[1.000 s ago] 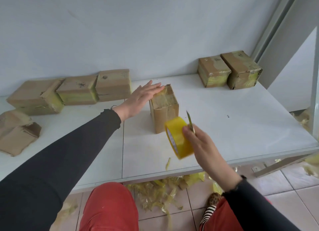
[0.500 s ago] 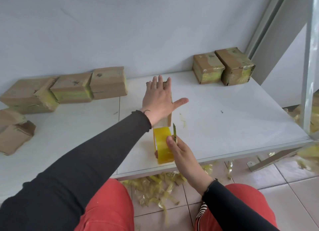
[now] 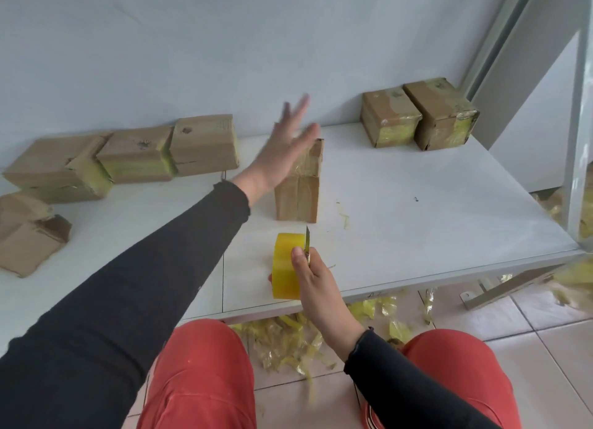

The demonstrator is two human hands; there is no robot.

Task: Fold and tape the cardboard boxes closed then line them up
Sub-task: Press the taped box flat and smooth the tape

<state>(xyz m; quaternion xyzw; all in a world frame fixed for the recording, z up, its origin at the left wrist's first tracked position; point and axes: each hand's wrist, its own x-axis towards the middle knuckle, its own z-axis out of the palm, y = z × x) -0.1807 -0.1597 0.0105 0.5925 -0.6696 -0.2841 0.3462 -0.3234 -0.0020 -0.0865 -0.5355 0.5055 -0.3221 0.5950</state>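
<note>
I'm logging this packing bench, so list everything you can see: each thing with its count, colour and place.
Brown cardboard box with tape on top: one, table middle, under the left hand.
Taped brown boxes: two, far right by the wall.
Brown boxes in a row: three, far left by the wall.
Unfolded brown boxes: about two, left edge.
Yellow tape roll: one, near edge.
Small blade: one, beside the roll.
Yellow tape scraps: many, on the floor.
White table: one.
Left hand: flat over the middle box.
Right hand: holds roll and blade.

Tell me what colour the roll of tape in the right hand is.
Bright yellow roll of tape, clearest in the head view.
</note>
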